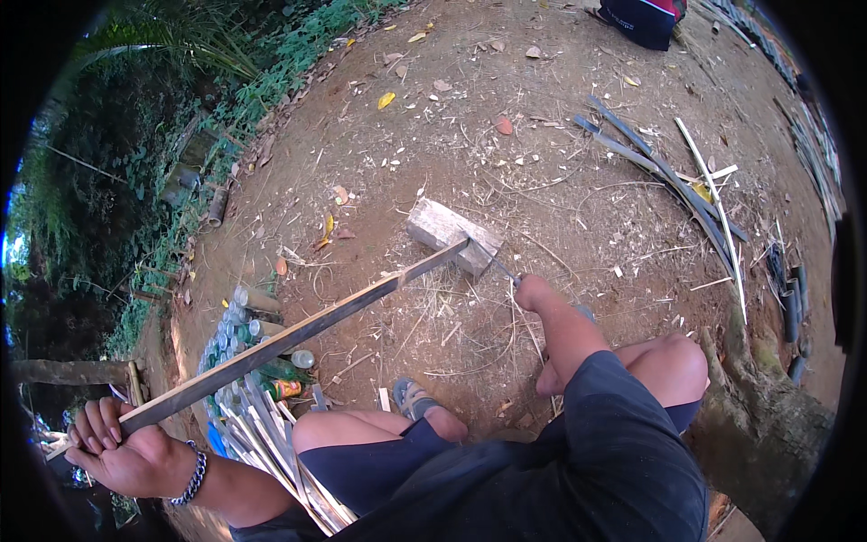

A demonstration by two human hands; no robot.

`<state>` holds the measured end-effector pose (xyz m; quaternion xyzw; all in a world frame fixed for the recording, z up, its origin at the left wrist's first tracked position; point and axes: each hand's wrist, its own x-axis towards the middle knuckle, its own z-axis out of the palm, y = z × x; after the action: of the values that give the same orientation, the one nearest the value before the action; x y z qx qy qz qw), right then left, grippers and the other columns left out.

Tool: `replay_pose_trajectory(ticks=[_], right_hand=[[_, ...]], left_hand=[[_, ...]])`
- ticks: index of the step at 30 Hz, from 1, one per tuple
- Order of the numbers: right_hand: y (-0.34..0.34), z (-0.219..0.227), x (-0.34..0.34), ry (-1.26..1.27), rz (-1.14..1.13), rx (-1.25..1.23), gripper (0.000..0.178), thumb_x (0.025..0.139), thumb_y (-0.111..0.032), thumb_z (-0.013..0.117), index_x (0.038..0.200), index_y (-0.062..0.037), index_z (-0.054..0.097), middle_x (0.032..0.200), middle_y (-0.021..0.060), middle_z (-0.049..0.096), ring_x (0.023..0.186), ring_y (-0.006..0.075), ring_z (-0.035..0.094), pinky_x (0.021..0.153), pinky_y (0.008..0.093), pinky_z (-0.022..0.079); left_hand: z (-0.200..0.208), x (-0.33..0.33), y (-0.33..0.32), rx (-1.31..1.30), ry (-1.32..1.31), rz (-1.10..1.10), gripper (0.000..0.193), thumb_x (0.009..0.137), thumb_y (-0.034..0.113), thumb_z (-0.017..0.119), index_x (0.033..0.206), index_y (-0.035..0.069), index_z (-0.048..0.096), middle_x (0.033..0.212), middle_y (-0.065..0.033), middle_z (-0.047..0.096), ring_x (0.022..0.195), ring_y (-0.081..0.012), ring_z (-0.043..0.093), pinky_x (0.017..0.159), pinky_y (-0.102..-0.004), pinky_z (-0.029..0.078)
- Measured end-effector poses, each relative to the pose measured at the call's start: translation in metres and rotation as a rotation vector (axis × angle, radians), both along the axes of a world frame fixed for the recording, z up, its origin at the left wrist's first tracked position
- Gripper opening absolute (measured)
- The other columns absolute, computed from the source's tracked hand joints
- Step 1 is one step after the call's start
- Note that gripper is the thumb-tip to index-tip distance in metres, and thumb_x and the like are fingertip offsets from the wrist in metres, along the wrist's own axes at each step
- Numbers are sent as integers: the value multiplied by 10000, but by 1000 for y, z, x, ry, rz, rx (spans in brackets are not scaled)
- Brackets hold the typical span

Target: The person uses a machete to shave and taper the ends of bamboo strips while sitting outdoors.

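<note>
While the left hand (131, 454) was clamped around the near end of a long wooden strip (307, 336), fingers curled over it, a chain bracelet (192, 474) circled that wrist. Greenery (172, 45) bordered the yard along its left edge. Clear and green bottles (239, 339) crowded the ground under the strip's course, and a bundle of pale slats (289, 456) lay between them and the left knee (316, 432), leaving that side tight. Slanting past the bottles, the strip met a squared wooden block (438, 221), its far end at the block's near edge. The right hand (536, 294) was closed round the handle of a thin-bladed tool (493, 260), its blade reaching the block beside the strip's tip; whether blade and strip touched could not be told. Chip-strewn soil (524, 176) spread widely beyond the block, giving room to move. Farther right, dark split lengths (664, 167) lay well apart from the right hand, and a thick root (754, 397) bounded the space beside the right knee (682, 366).
</note>
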<state>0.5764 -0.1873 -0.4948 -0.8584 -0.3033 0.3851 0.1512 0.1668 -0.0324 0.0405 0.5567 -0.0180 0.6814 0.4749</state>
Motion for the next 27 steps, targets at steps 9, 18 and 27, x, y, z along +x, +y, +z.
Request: replay_pose_trajectory(ticks=[9,18,27], right_hand=[[-28,23,-40,311,-348,183,402,793,-278,693,1021,52,664,933,218,701,847,350,689,751,409,544],[-49,30,-43,284,-464,327,375,796,-281,712,962,51,657,882,194,695,795,305,686,706,394,536],[-47,125,-80,278,-388,367,392,779,-260,717,1007,47,633,883,218,687,833,337,685,771,413,534]], left_hand=[[2,7,8,-56,-9,68,408,1011,441,472,811,86,499,762,-32,468,699,-158,446,599,-282,404],[-10,46,12,-17,-68,148,474,987,569,425,852,121,503,640,11,411,549,-100,411,468,-229,345],[-16,39,-5,-36,-152,472,433,1037,492,356,1056,77,480,770,-47,479,593,-148,443,529,-287,392]])
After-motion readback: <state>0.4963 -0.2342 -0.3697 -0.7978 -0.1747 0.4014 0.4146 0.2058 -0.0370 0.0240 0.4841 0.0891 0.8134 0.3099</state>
